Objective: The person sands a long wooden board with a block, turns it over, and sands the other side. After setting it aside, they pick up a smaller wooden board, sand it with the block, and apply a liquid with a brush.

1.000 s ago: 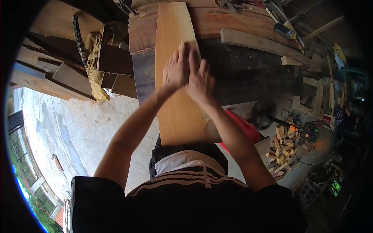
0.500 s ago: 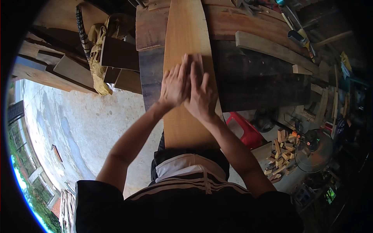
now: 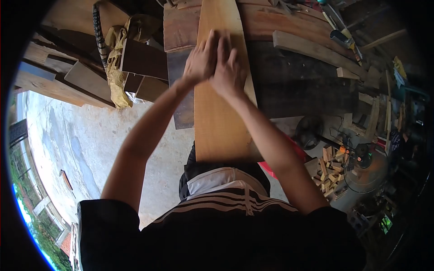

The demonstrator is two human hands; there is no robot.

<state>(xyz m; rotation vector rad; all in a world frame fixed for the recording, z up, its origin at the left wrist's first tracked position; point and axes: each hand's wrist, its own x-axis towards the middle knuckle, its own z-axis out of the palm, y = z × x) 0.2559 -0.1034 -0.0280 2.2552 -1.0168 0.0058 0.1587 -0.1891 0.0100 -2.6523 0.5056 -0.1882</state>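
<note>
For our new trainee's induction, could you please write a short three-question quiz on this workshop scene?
1. True or false: the left hand and the right hand both rest flat on the light plank.
2. What hangs among the boards left of the bench? A) a yellow cloth B) a blue bucket C) a green helmet
3. On which side of the person does the pile of small wood offcuts lie?
Key: 1 true; 2 A; 3 the right side.

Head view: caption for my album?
The left hand and right hand press flat on a pale plank across a dark workbench.
</note>
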